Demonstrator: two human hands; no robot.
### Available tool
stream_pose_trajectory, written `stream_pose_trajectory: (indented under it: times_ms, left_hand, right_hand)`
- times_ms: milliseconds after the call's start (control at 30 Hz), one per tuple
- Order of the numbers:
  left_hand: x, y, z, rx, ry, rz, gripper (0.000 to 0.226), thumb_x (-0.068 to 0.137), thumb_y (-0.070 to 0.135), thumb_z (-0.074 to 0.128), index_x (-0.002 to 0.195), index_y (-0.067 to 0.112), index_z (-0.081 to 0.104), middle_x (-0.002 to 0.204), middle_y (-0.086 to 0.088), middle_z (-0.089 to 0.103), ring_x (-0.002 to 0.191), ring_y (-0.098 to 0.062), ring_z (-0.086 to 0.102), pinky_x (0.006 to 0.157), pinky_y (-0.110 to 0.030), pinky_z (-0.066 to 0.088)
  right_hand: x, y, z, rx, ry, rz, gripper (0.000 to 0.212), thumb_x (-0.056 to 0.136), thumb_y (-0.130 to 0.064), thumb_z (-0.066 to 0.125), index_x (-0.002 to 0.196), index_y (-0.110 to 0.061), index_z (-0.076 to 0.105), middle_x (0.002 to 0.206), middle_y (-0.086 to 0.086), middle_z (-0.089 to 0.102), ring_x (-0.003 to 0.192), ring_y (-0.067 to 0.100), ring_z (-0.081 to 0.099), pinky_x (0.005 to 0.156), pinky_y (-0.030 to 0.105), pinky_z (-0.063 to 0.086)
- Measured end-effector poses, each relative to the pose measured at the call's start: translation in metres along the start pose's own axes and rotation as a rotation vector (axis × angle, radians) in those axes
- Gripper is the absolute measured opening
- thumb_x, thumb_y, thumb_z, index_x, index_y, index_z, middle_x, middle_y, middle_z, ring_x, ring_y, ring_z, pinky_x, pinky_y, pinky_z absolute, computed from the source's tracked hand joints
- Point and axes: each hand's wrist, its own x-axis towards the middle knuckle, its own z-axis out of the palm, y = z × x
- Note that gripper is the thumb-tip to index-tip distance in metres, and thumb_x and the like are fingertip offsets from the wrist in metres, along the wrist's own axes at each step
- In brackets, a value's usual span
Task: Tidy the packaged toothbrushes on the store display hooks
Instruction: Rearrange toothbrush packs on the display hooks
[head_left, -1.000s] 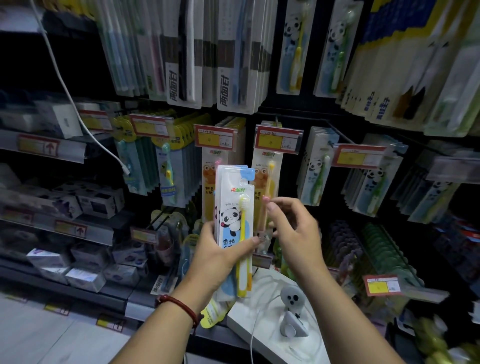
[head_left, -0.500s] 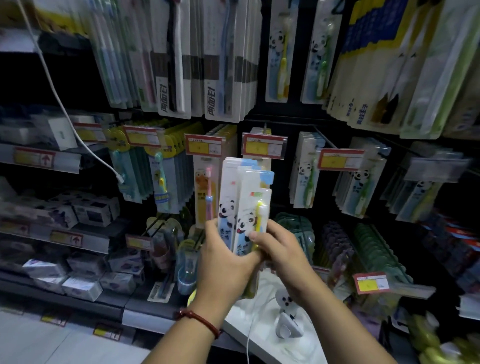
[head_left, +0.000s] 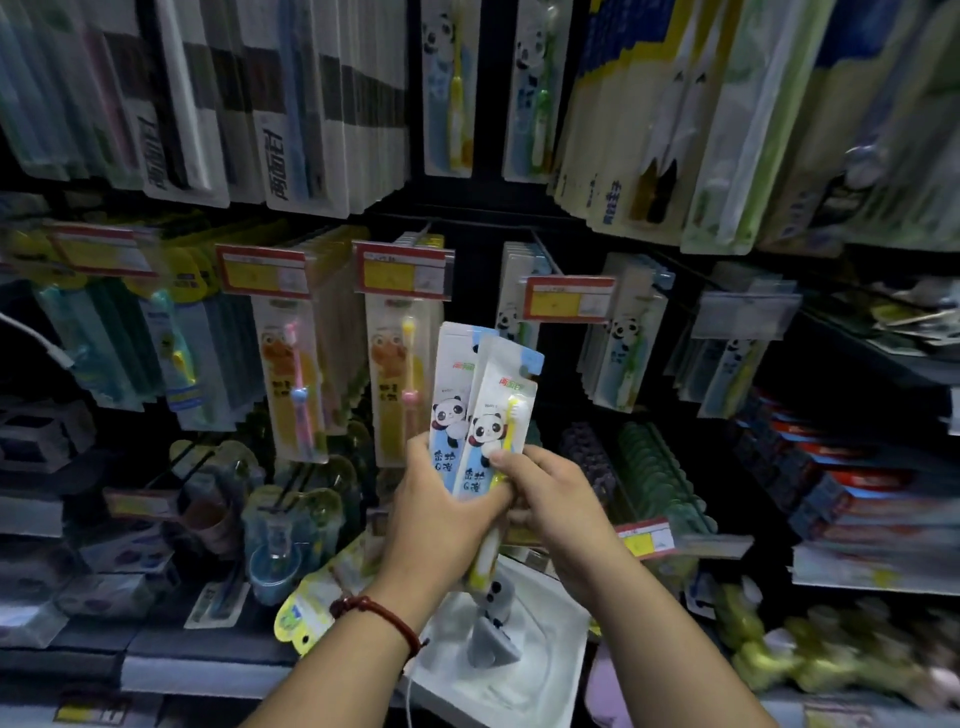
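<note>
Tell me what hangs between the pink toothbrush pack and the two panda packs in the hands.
In the head view, an orange pack with a yellow toothbrush hangs there under a price tag, beside the panda packs.

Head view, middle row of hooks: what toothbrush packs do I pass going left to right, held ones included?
teal packs → orange pack with pink brush → orange pack with yellow brush → held panda packs → panda packs with green brush → further panda packs

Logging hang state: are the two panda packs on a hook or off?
Off. Both packs stand upright, fanned, gripped at their lower ends by the left hand and right hand.
</note>
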Motion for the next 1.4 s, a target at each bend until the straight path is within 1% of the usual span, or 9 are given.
stream_pose_trajectory:
  times_ms: [100,200,367,533,700,800,900,1033,1400]
  left_hand:
    - [0.011,-0.002,0.013,-0.049,-0.052,-0.014,0.062,0.076,0.034,0.088,0.121,0.03,0.045,0.101,0.015,0.067,0.086,0.004,0.066,0.066,-0.014,0.051]
    - [0.023,-0.006,0.025,-0.144,-0.089,-0.064,0.053,0.083,0.029,0.083,0.124,0.024,0.049,0.109,0.008,0.068,0.097,-0.005,0.067,0.078,-0.026,0.053]
    - [0.039,-0.005,0.033,-0.271,-0.12,-0.147,0.07,0.065,0.048,0.076,0.127,0.022,0.058,0.114,0.001,0.074,0.102,-0.017,0.073,0.093,-0.047,0.059]
    - [0.047,-0.007,0.04,-0.325,-0.069,-0.203,0.044,0.082,0.032,0.086,0.117,0.026,0.059,0.108,-0.001,0.076,0.095,-0.021,0.075,0.089,-0.047,0.061]
    - [0.049,-0.007,0.038,-0.287,-0.041,-0.153,0.053,0.073,0.035,0.093,0.114,0.03,0.059,0.106,0.007,0.077,0.096,-0.014,0.076,0.091,-0.047,0.061]
    - [0.047,-0.002,0.037,-0.245,-0.02,-0.124,0.077,0.064,0.053,0.09,0.127,0.028,0.054,0.115,0.006,0.074,0.105,-0.017,0.073,0.095,-0.048,0.059]
    - [0.044,0.001,0.037,-0.216,-0.028,-0.113,0.092,0.058,0.064,0.082,0.136,0.027,0.05,0.123,0.006,0.07,0.111,-0.019,0.069,0.098,-0.048,0.058]
    - [0.045,-0.002,0.036,-0.21,-0.036,-0.11,0.052,0.08,0.033,0.087,0.12,0.031,0.055,0.11,0.01,0.073,0.096,-0.009,0.072,0.086,-0.036,0.061]
    - [0.065,-0.014,0.036,-0.228,-0.017,-0.096,0.047,0.079,0.031,0.088,0.115,0.027,0.059,0.097,0.011,0.077,0.081,0.0,0.074,0.079,-0.032,0.063]
  right_hand:
    - [0.011,0.002,-0.005,0.024,0.094,0.036,0.027,0.095,-0.024,0.065,0.093,0.003,0.069,0.079,0.01,0.07,0.063,0.017,0.064,0.058,0.027,0.05]
    - [0.022,0.004,-0.011,0.098,0.154,0.068,0.031,0.093,-0.025,0.065,0.103,0.003,0.071,0.087,0.022,0.072,0.071,0.024,0.065,0.062,0.032,0.051]
    - [0.037,0.002,-0.025,0.131,0.155,0.052,0.014,0.094,-0.017,0.066,0.099,-0.007,0.076,0.08,0.004,0.077,0.069,0.015,0.072,0.059,0.025,0.055]
    - [0.044,0.008,-0.03,0.174,0.239,0.09,0.016,0.097,-0.02,0.066,0.098,-0.005,0.073,0.086,0.016,0.077,0.069,0.028,0.073,0.059,0.032,0.056]
    - [0.044,0.008,-0.035,0.16,0.263,0.034,0.016,0.102,-0.024,0.061,0.109,-0.013,0.07,0.078,0.004,0.077,0.063,0.018,0.074,0.051,0.028,0.056]
    - [0.044,0.005,-0.044,0.083,0.382,-0.057,0.015,0.103,-0.025,0.059,0.114,-0.024,0.068,0.095,-0.002,0.079,0.086,0.02,0.076,0.075,0.04,0.063]
    - [0.046,0.0,-0.051,-0.121,0.433,-0.134,0.016,0.103,-0.03,0.058,0.117,-0.03,0.065,0.115,-0.005,0.073,0.107,0.02,0.069,0.098,0.049,0.054]
    - [0.061,-0.015,-0.05,-0.273,0.345,-0.194,0.018,0.104,-0.026,0.057,0.12,-0.027,0.065,0.115,-0.008,0.071,0.11,0.016,0.066,0.091,0.035,0.052]
    - [0.125,-0.015,-0.025,-0.294,0.34,-0.367,0.024,0.101,-0.025,0.061,0.124,-0.019,0.067,0.119,-0.003,0.072,0.112,0.018,0.067,0.099,0.039,0.053]
